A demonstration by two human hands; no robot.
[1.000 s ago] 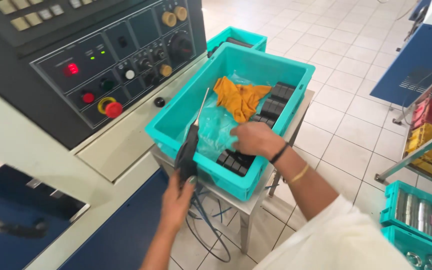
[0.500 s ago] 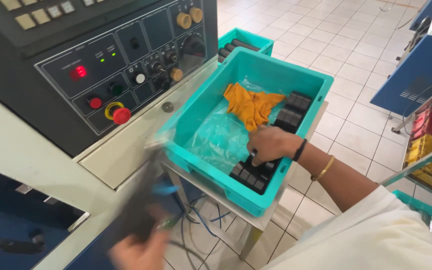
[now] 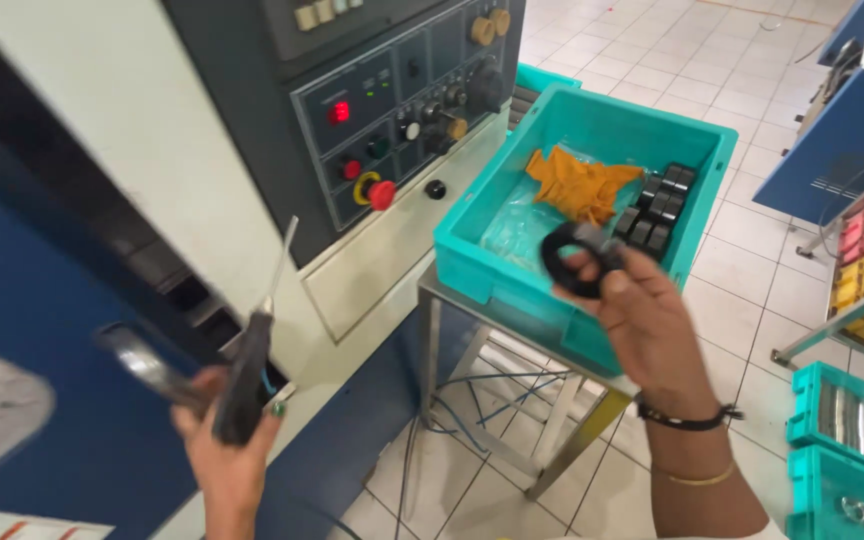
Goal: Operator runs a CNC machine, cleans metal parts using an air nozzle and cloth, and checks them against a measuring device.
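Right hand (image 3: pixel 642 320) grips a black ring (image 3: pixel 570 262) above the teal bin's (image 3: pixel 512 275) near rim, centre frame, left hand (image 3: pixel 227 450) clasps a black tool (image 3: pixel 247 375) lower left, beside the control panel (image 3: pixel 402 110), open floor (image 3: pixel 752 270) right.

Orange cloth (image 3: pixel 580 184) in teal crate (image 3: pixel 512 268); red button (image 3: pixel 382 195) on control panel (image 3: pixel 402 110)

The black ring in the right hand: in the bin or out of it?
Out: the right hand holds the ring above the bin's near rim.
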